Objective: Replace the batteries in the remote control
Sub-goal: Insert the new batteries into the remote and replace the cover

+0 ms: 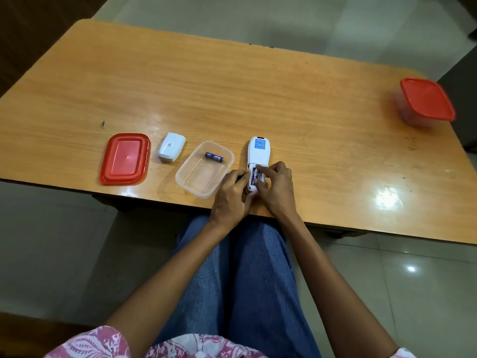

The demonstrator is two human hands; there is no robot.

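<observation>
No word, brand or number can be read anywhere. The remote (258, 153), back up near the table's (232, 86) near edge, carries a blue label (259, 143) with white print too small to make out, and the cover (171, 146) near that edge bears a small square code-like mark (169, 144) that is also illegible. The battery (214, 157) in the tub (185, 180) has a blue-and-white wrapper with blurred lettering, and the same goes for the battery (255, 174) in the remote's bay.
</observation>
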